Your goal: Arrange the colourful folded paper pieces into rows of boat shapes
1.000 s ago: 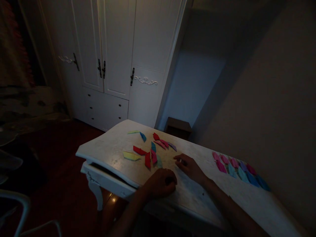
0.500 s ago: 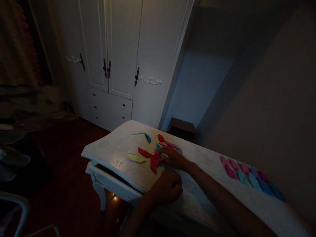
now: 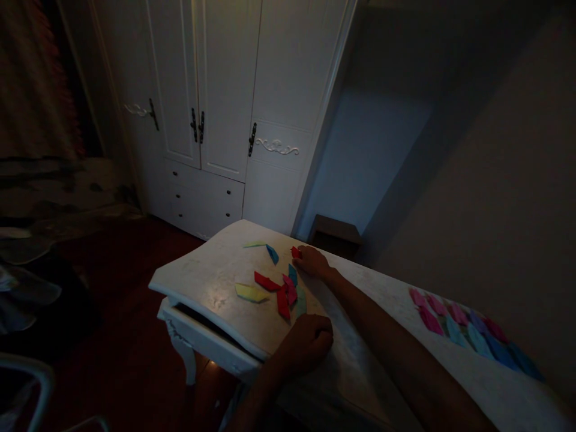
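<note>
My right hand [image 3: 314,262] is at the table's far edge, its fingers closed at a small red folded paper piece [image 3: 296,252]. My left hand [image 3: 309,342] rests curled at the near edge; whatever is inside its fingers, if anything, is hidden. Between the hands lie a blue folded piece [image 3: 293,275], a pink one [image 3: 290,290], a red one [image 3: 283,302] and a pale green one [image 3: 301,301]. Further left are another red piece [image 3: 266,282] and a yellow one [image 3: 251,293]. Behind them, a blue piece [image 3: 272,254] touches a thin yellow-green one [image 3: 255,244].
The white table [image 3: 198,270] has a slightly open drawer [image 3: 211,327] in front. Rows of pink, blue and purple folded pieces [image 3: 477,339] lie on its right part. A white wardrobe [image 3: 216,90] and a small dark box-like stand [image 3: 336,231] are beyond it.
My right hand has moved away from the pink and red pieces to the red piece at the far edge. Pink and purple pieces seen there before no longer show. My left hand stays put.
</note>
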